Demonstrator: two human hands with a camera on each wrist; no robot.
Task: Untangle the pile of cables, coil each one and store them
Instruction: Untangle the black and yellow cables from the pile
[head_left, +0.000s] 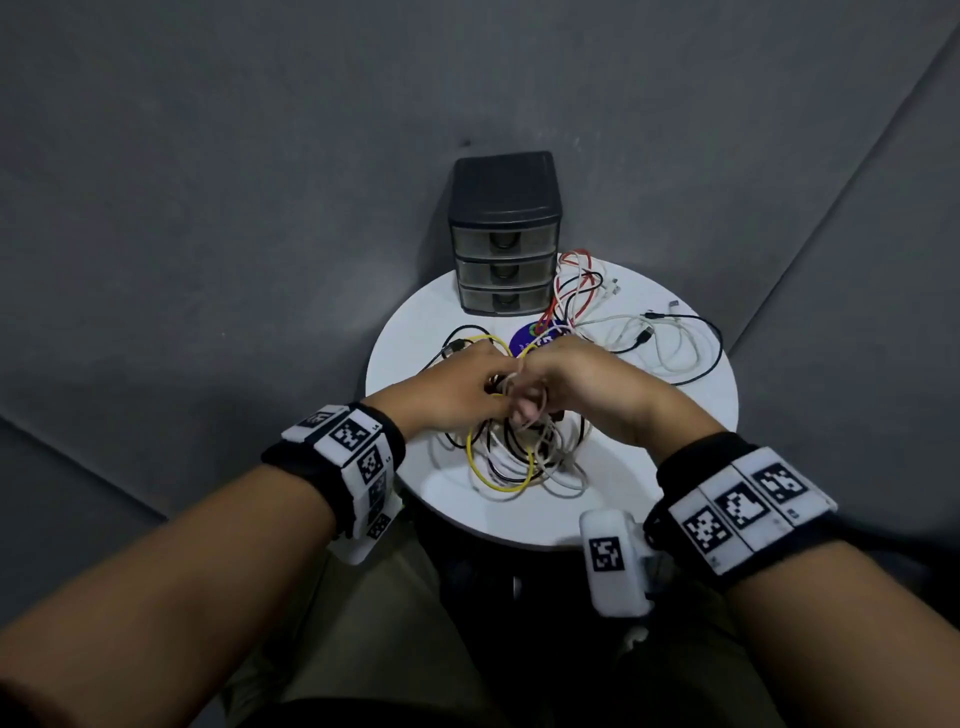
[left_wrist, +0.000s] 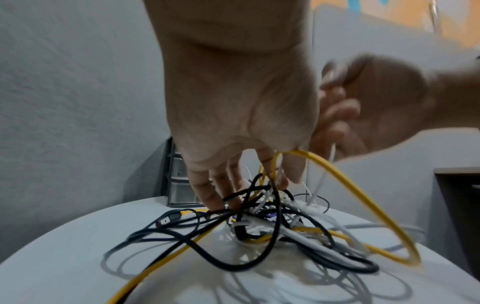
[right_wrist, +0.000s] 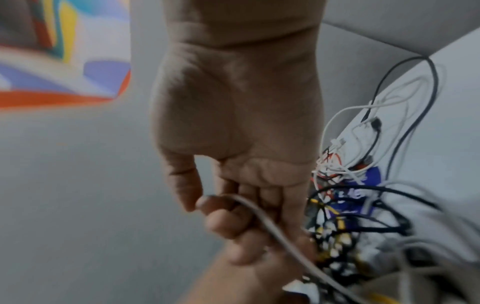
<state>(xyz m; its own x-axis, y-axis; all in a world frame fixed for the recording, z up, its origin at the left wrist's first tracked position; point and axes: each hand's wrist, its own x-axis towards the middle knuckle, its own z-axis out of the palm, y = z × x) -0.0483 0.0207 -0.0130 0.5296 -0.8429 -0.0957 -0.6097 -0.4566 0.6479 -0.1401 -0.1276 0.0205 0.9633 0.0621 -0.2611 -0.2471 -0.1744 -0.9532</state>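
A round white table (head_left: 405, 332) carries the whole job. In the head view, the tangled pile of cables (head_left: 519, 457) sits at about 6 o'clock on the tabletop, just under both hands, with black, white and yellow strands knotted together. A yellow cable (head_left: 498, 480) loops out of the pile toward 6 o'clock and another arc of it rises at 11 o'clock of the hands.

The left hand (head_left: 460, 387) reaches in from 8 o'clock; from its wrist camera its fingers (left_wrist: 207, 189) point down, fairly straight and slightly spread, their tips buried among black strands at the top of the pile, while the yellow cable (left_wrist: 363, 197) arcs out from under the hand toward 4 o'clock. Whether any strand is pinched there cannot be told.

The right hand (head_left: 576, 374) comes in from 4 o'clock and meets the left one above the pile. From its wrist camera its fingers (right_wrist: 226, 222) are curled round a white cable (right_wrist: 280, 236), which crosses them and runs down toward 5 o'clock into the tangle.

A looser spread of white, black and red cables (head_left: 639, 322) lies from 1 to 3 o'clock on the table. A dark three-drawer unit (head_left: 504, 234) stands at 12 o'clock, drawers pushed in. A purple round sticker (head_left: 527, 335) shows at the table's centre.
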